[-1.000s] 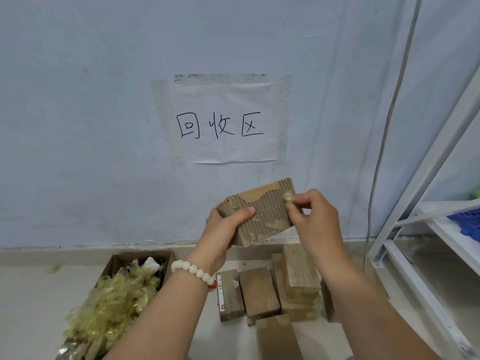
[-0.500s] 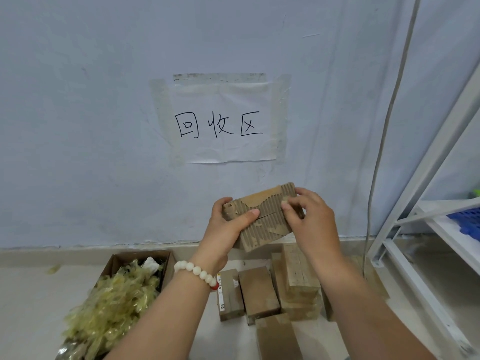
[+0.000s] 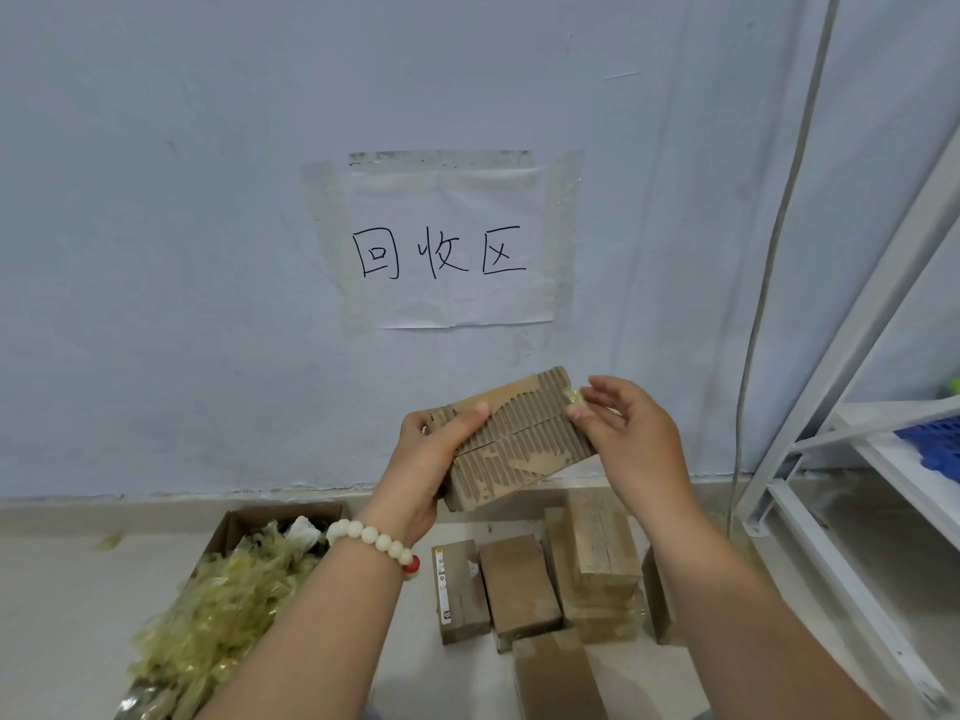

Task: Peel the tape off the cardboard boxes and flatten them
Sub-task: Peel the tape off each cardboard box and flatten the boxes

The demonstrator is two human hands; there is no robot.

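The left hand (image 3: 423, 462) covers one end of the held cardboard box (image 3: 524, 439); its fingers (image 3: 414, 426) behind the box are mostly out of sight, only the thumb showing. The yellowish scrap (image 3: 571, 396) pinched by the right hand (image 3: 631, 433) is too small to identify. The left forearm (image 3: 311, 631) and right forearm (image 3: 737, 600) leave by the bottom edge, which also cuts off the carton of crumpled tape (image 3: 260, 517) and the nearest floor box (image 3: 556, 678). The right forearm hides part of another box (image 3: 655, 600). The label (image 3: 443, 584) on a small box (image 3: 465, 595) is unreadable. The right edge crops the white rack (image 3: 855, 324), a blue crate (image 3: 930, 441) and an unidentifiable green object (image 3: 955, 386).
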